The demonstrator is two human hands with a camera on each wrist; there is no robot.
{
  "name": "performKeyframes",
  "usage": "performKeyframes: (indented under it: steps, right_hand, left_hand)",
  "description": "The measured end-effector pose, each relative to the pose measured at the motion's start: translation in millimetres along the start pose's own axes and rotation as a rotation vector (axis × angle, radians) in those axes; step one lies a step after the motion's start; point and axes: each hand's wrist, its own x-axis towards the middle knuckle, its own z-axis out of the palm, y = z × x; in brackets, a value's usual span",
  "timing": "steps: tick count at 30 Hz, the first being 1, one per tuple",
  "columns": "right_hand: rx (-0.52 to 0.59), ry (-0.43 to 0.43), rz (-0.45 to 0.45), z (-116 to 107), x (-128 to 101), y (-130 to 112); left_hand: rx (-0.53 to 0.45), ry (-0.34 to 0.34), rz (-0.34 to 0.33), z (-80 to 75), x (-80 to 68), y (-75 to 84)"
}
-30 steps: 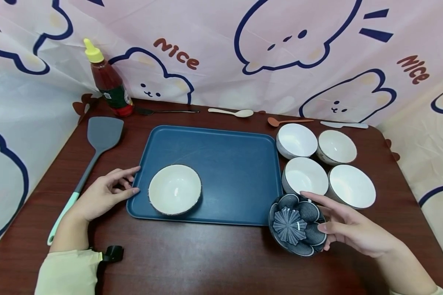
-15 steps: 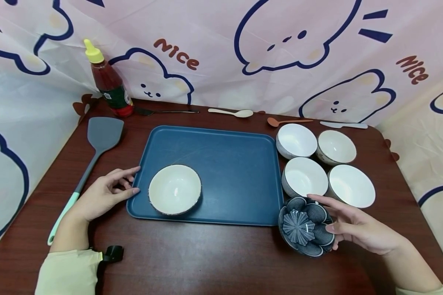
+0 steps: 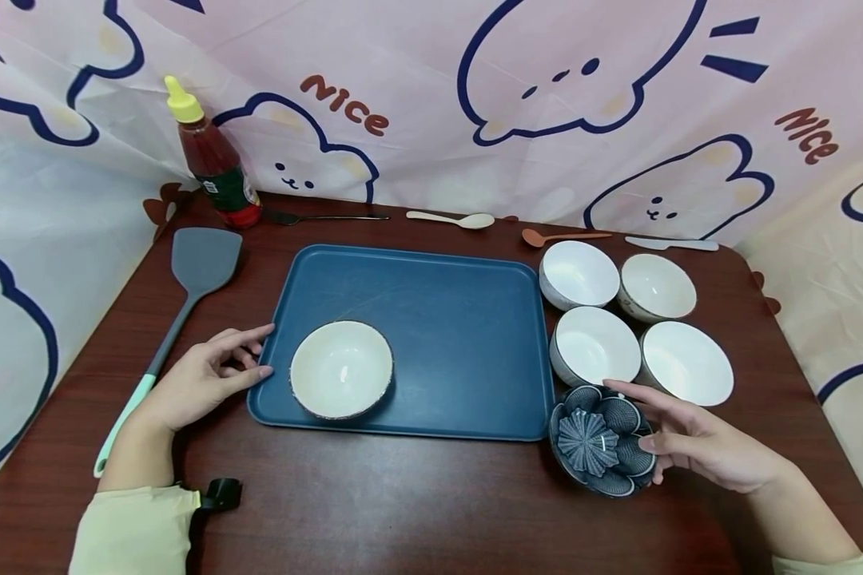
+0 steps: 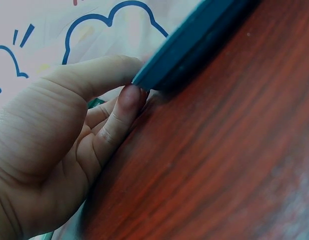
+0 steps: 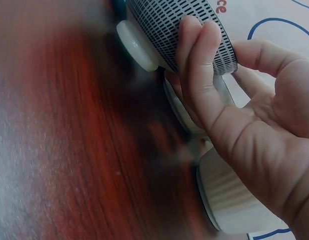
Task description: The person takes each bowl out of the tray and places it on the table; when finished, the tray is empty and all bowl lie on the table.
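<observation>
My right hand (image 3: 697, 443) grips the side of a dark blue bowl (image 3: 588, 443) with a petal pattern inside. Its thumb is at the rim and the fingers lie against the outside wall, which shows small dark dashes in the right wrist view. That bowl is by the front right corner of a blue tray (image 3: 431, 343); whether its foot touches the table is unclear. At the tray's left edge, my left hand (image 3: 204, 371) pinches the rim, as the left wrist view shows. A cream bowl with a dark rim (image 3: 341, 370) sits on the tray's left part.
Several white bowls, including a front one (image 3: 595, 345), crowd the tray's right side. A grey spatula (image 3: 204, 259) lies at left, near a sauce bottle (image 3: 219, 172). A white spoon (image 3: 453, 220), an orange spoon (image 3: 561, 237) and a pale knife (image 3: 672, 243) line the back.
My right hand has shifted the dark blue bowl to the right, away from the tray's corner, with little movement in the last half second. The left hand and tray have stayed put.
</observation>
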Motion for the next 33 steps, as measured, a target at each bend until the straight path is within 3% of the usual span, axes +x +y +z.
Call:
performKeyframes:
  steps: [14,21,26,33]
  right_hand:
    - [-0.028,-0.012,-0.022,-4,0,3]
    - [-0.086,0.037,0.020,-3,-3,2]
    - [-0.137,0.050,0.008,-3,-8,-4]
    - [-0.220,0.149,-0.036,0,-19,-17]
  left_hand:
    - [-0.003,-0.002,-0.004,-0.4,0.4,-1.7]
    - [-0.009,-0.005,-0.005,-0.3,-0.4,-2.0]
    - [-0.008,-0.002,-0.005,-0.1,-0.7,-1.9]
    - [-0.005,0.000,-0.002,1.5,0.8,-2.1]
